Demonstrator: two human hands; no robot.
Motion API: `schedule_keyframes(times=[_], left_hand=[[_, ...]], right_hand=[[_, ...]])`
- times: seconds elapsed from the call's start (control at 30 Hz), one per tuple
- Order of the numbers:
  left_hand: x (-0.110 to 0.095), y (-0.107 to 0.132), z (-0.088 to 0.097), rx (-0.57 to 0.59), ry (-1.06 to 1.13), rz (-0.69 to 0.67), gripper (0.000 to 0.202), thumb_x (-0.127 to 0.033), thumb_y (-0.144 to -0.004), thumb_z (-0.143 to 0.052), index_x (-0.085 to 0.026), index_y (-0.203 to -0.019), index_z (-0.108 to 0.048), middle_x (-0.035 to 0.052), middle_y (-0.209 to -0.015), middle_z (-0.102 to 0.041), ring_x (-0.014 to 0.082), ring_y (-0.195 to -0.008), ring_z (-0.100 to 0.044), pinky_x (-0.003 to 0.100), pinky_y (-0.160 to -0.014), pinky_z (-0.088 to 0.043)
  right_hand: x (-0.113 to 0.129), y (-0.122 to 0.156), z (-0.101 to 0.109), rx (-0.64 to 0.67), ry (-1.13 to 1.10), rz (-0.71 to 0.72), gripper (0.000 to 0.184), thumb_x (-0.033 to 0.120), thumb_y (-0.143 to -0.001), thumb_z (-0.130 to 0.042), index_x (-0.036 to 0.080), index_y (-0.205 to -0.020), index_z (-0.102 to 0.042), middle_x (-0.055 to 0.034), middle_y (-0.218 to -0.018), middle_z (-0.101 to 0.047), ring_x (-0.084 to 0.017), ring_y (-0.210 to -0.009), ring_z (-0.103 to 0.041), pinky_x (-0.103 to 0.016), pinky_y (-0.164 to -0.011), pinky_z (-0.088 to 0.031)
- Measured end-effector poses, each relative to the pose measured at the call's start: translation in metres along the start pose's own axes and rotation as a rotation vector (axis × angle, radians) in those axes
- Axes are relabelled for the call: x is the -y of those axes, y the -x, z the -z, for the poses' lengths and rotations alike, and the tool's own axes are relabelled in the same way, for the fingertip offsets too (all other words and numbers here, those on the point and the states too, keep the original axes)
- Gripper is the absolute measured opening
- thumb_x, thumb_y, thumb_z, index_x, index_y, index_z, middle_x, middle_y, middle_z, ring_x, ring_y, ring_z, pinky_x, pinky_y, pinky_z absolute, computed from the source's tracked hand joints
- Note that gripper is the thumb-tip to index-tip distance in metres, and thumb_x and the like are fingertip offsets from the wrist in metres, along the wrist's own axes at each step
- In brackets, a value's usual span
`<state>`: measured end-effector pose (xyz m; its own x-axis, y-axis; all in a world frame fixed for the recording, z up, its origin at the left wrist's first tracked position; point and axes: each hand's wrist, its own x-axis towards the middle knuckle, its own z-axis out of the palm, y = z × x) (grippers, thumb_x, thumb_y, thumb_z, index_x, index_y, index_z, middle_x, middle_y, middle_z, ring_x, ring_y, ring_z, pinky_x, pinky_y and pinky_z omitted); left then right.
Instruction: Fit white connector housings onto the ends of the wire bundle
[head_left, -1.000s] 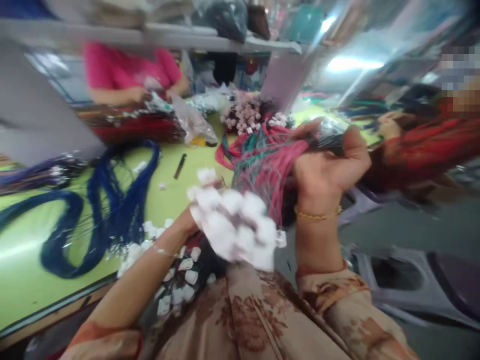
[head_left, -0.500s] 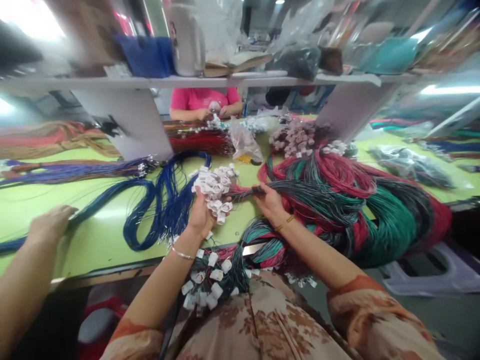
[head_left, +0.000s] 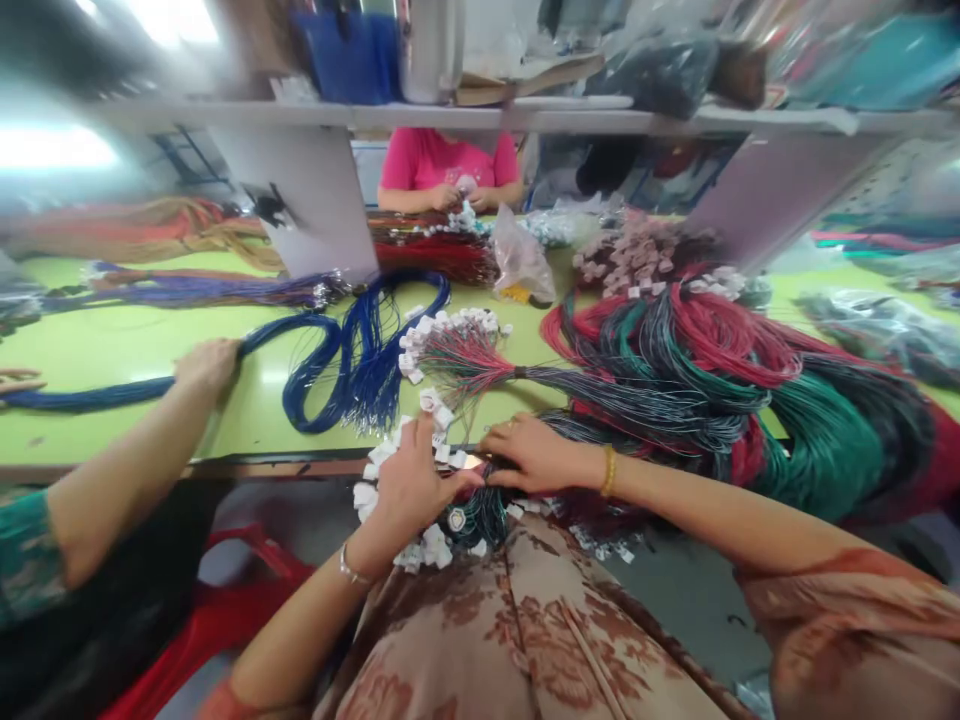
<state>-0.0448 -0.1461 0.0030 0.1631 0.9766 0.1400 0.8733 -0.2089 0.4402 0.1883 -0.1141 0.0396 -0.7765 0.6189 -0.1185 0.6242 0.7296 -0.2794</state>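
At the table's front edge, both of my hands are on a bundle of dark green and red wires point(head_left: 480, 525) tipped with white connectors point(head_left: 435, 547). My left hand point(head_left: 409, 485) is curled over the connector end, its thumb pointing right along the wires. My right hand point(head_left: 536, 455) pinches the bundle just right of that thumb; the spot between the fingertips is partly hidden. Beyond them a second wire bundle point(head_left: 555, 378), tied at its neck, lies with red and green ends and white connectors point(head_left: 450, 325) fanned out to the left.
A big heap of red, green and black wires point(head_left: 832, 430) covers the right side. Blue wires point(head_left: 311, 385) lie coiled at left, held by a co-worker's hand point(head_left: 210, 365). Across the table sits a person in pink point(head_left: 450, 165), under a loaded shelf point(head_left: 480, 118). A red stool point(head_left: 247, 590) stands lower left.
My hands have let go of the tied bundle, now lying on the table, and moved down to the bundle at the edge. The co-worker's hand slid right along the blue wires.
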Motion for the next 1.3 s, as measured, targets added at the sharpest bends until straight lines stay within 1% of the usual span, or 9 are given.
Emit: schedule_keyframes(times=[0.1,0.2,0.4,0.53,0.67,0.93,1.07,1.2,1.3], left_hand=[[0.014,0.041,-0.018,-0.066,0.001,0.016,0.102,-0.078,-0.073,-0.065,-0.014,-0.147,-0.037,0.0208,-0.128,-0.064,0.0331,-0.101,-0.071,0.036,-0.073,-0.054],[0.034,0.066,-0.039,0.094,0.014,-0.050,0.061,-0.064,-0.089,-0.056,-0.016,-0.127,-0.057,0.0144,-0.107,-0.072,0.0286,-0.092,-0.072,0.034,-0.074,-0.053],[0.050,0.038,-0.054,0.351,0.102,-0.121,0.035,-0.036,-0.102,-0.037,-0.021,-0.099,-0.068,0.0082,-0.097,-0.073,0.0220,-0.092,-0.070,0.032,-0.081,-0.049],[0.037,0.026,-0.040,0.421,-0.059,-0.137,0.032,-0.031,-0.101,-0.041,-0.016,-0.098,-0.068,0.0121,-0.096,-0.073,0.0238,-0.089,-0.069,0.034,-0.079,-0.049],[0.008,0.031,-0.016,0.357,-0.189,-0.288,0.019,-0.026,-0.095,-0.053,-0.015,-0.099,-0.068,0.0130,-0.092,-0.071,0.0286,-0.087,-0.067,0.039,-0.075,-0.049],[-0.034,0.015,0.020,0.086,-0.124,-0.460,0.013,-0.010,-0.080,-0.056,-0.019,-0.072,-0.061,0.0066,-0.070,-0.063,0.0227,-0.068,-0.061,0.035,-0.061,-0.043],[-0.040,-0.005,0.030,0.119,0.073,-0.460,0.011,-0.019,-0.089,-0.056,-0.019,-0.079,-0.061,0.0062,-0.076,-0.065,0.0221,-0.071,-0.061,0.035,-0.062,-0.048],[-0.032,-0.033,0.010,0.131,0.370,-0.389,0.035,-0.035,-0.092,-0.061,-0.012,-0.118,-0.061,0.0149,-0.106,-0.071,0.0273,-0.100,-0.067,0.043,-0.089,-0.056],[-0.022,-0.059,-0.007,0.129,0.579,-0.181,0.054,-0.037,-0.088,-0.066,-0.011,-0.134,-0.054,0.0204,-0.127,-0.066,0.0301,-0.115,-0.065,0.048,-0.098,-0.054]], right_hand=[[0.020,0.009,-0.023,0.037,0.240,0.030,0.034,0.040,-0.103,-0.048,0.017,-0.120,-0.065,-0.0174,-0.113,-0.065,-0.027,-0.096,-0.061,-0.043,-0.086,-0.039],[0.028,0.020,-0.032,0.023,0.306,0.066,0.029,0.036,-0.102,-0.050,0.016,-0.116,-0.065,-0.0176,-0.117,-0.064,-0.027,-0.101,-0.059,-0.045,-0.090,-0.037],[-0.007,-0.004,0.018,-0.114,0.308,0.037,0.023,0.019,-0.099,-0.047,0.015,-0.112,-0.065,-0.0142,-0.107,-0.066,-0.023,-0.090,-0.057,-0.035,-0.077,-0.038],[-0.027,-0.048,0.048,-0.096,0.403,0.027,0.044,0.019,-0.086,-0.064,0.013,-0.129,-0.056,-0.0166,-0.116,-0.063,-0.027,-0.096,-0.058,-0.036,-0.077,-0.041],[-0.029,-0.086,0.042,0.046,0.437,0.078,0.067,0.021,-0.074,-0.077,0.010,-0.135,-0.051,-0.0190,-0.119,-0.061,-0.028,-0.096,-0.059,-0.035,-0.073,-0.042],[-0.065,-0.112,0.019,0.078,0.212,-0.016,0.018,0.027,-0.092,-0.054,0.013,-0.098,-0.064,-0.0152,-0.103,-0.066,-0.022,-0.081,-0.058,-0.032,-0.068,-0.037],[-0.087,-0.114,0.016,-0.130,-0.105,-0.057,0.012,0.024,-0.092,-0.050,0.018,-0.083,-0.053,-0.0066,-0.085,-0.061,-0.017,-0.075,-0.051,-0.029,-0.068,-0.034],[-0.101,-0.116,0.013,-0.365,-0.425,-0.163,0.026,0.034,-0.094,-0.045,0.023,-0.072,-0.038,0.0023,-0.068,-0.045,-0.014,-0.064,-0.041,-0.028,-0.062,-0.031],[-0.106,-0.116,0.009,-0.486,-0.571,-0.224,0.030,0.043,-0.093,-0.045,0.024,-0.071,-0.036,0.0044,-0.064,-0.040,-0.014,-0.061,-0.038,-0.028,-0.059,-0.031]])
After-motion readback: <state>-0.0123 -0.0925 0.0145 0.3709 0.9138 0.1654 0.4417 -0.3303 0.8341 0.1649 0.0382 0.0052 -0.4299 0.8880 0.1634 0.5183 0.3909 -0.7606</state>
